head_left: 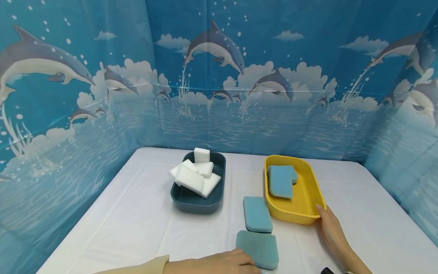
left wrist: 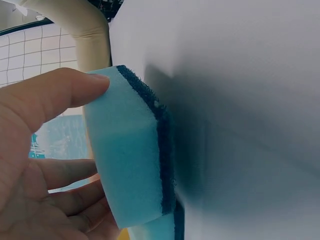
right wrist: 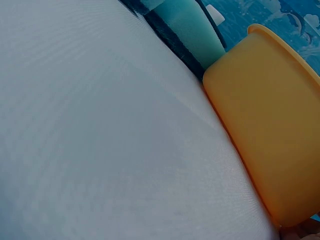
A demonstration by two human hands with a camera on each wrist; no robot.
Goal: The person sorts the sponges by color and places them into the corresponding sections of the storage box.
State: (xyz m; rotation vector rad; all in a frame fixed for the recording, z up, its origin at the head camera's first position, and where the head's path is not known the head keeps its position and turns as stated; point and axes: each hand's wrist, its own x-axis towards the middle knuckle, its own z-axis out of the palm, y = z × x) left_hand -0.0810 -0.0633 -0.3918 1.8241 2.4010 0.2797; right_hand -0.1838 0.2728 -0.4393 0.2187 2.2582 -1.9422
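Note:
My left hand (head_left: 229, 262) is low in the head view, reaching in from the left. In the left wrist view its thumb and fingers hold a light-blue sponge (left wrist: 127, 155) with a dark scouring layer facing the white tabletop. A teal sponge (head_left: 258, 249) lies beside that hand, and a second sponge (head_left: 257, 214) lies just beyond it, close to the yellow tub. My right hand (head_left: 331, 230) grips the near right corner of the yellow tub (head_left: 315, 182), thumb at the rim. Inside the tub, a blue sponge (head_left: 280, 182) overlaps another.
A dark blue tub (head_left: 196, 207) stands left of the yellow one. Several white sponge blocks (head_left: 189, 179) are heaped in it, some sticking out past its rim. Behind the white table (head_left: 137, 213) hangs a blue dolphin-print curtain (head_left: 212, 125).

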